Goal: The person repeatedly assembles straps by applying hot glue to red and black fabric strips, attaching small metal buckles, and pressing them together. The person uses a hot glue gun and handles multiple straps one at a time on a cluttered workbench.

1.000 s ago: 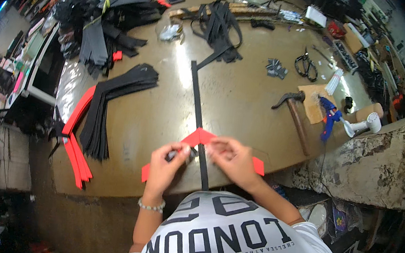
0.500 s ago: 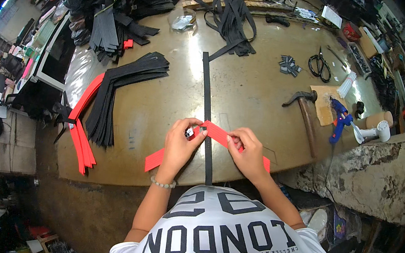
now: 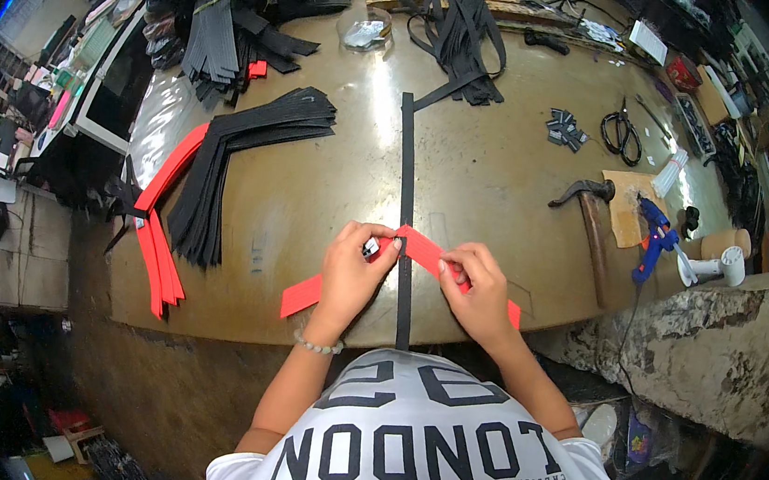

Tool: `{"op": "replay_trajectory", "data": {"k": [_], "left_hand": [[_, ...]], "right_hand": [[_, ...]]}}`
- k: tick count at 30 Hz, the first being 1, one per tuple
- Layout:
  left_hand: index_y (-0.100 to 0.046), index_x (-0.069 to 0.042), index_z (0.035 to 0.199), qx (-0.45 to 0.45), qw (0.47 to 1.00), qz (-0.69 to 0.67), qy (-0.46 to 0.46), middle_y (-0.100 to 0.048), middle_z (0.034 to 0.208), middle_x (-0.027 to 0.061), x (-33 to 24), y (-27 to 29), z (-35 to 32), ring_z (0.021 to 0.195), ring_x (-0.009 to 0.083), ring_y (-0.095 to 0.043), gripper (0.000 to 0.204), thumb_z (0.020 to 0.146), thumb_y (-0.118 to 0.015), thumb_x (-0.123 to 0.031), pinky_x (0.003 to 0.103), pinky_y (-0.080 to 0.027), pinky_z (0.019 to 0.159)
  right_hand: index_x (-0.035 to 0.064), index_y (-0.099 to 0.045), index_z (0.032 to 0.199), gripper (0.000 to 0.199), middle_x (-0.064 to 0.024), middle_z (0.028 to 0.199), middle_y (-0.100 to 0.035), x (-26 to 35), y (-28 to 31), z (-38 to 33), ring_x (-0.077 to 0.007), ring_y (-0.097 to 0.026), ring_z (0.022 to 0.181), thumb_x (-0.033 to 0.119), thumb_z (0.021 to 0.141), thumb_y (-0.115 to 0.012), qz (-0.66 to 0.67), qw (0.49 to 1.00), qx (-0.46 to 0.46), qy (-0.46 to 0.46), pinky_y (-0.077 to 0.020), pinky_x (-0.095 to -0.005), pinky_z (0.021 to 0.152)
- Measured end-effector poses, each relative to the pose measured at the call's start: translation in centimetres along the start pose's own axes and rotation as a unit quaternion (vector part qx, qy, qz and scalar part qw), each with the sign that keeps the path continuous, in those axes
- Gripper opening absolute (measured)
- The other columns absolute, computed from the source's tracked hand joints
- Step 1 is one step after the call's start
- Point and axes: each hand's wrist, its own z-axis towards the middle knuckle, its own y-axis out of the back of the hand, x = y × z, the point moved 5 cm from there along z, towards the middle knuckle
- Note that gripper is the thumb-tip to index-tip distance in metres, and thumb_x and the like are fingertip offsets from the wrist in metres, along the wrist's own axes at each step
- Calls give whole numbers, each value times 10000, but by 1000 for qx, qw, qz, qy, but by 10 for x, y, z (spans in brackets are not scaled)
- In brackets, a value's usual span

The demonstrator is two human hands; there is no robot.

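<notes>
While we hold the red strap (image 3: 421, 247) up off the near edge of the worktable (image 3: 313, 204), our left hand (image 3: 355, 270) pinches it at the raised fold together with a small metal piece, probably a buckle (image 3: 371, 248), though it is too small to make out clearly, and our right hand (image 3: 482, 292) pinches the strap just to the right of that fold. One end of the strap trails out below our left wrist and the other past our right hand, both lying flat near the table's rim. It crosses the long black strap (image 3: 405, 195) that runs away from us down the middle. We judge the main risk to be the little piece slipping from the left fingertips and dropping over the near edge. Pulling unevenly could also twist the fold, and the loose ends might drag the black strap out of line. Further right, the hammer (image 3: 586, 216) and blue glue gun (image 3: 655, 238) lie well apart.
</notes>
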Motion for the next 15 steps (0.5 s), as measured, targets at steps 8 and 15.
{"op": "replay_trajectory", "data": {"k": [8, 15], "left_hand": [[-704, -53, 933, -25, 999, -2, -23, -645, 862, 110, -1, 0, -1, 796, 258, -622, 211, 803, -755, -211, 354, -490, 729], [-710, -86, 1001, -29, 996, -53, -71, -613, 904, 93, -1, 5, -3, 789, 239, -619, 196, 824, -734, -167, 351, -505, 718]], "right_hand": [[133, -593, 1204, 414, -106, 1166, -522, 49, -19, -46, -291, -520, 1088, 161, 804, -698, -156, 915, 274, 251, -435, -445, 898], [82, -601, 1148, 395, -122, 1103, -532, 29, -31, -30, -290, -576, 982, 145, 769, -692, -104, 955, 197, 197, -489, -397, 816]]}}
